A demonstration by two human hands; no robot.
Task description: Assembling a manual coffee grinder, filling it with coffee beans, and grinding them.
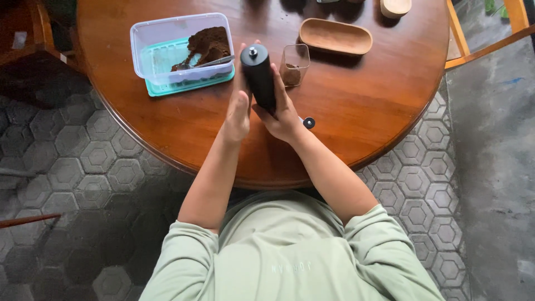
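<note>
Black cylindrical grinder [258,78], matte with a small metal stud on top, is held above a round polished wooden table [379,100]. Right hand [283,111] grips its body; left hand [238,108] presses flat against its side. Nearby, a clear plastic tub [161,39] holds brown grounds.

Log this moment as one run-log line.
left hand: flat against black cylinder grinder | right hand: gripping grinder | nearby: small clear jar, plastic tub of brown grounds | surface: round wooden table
</note>
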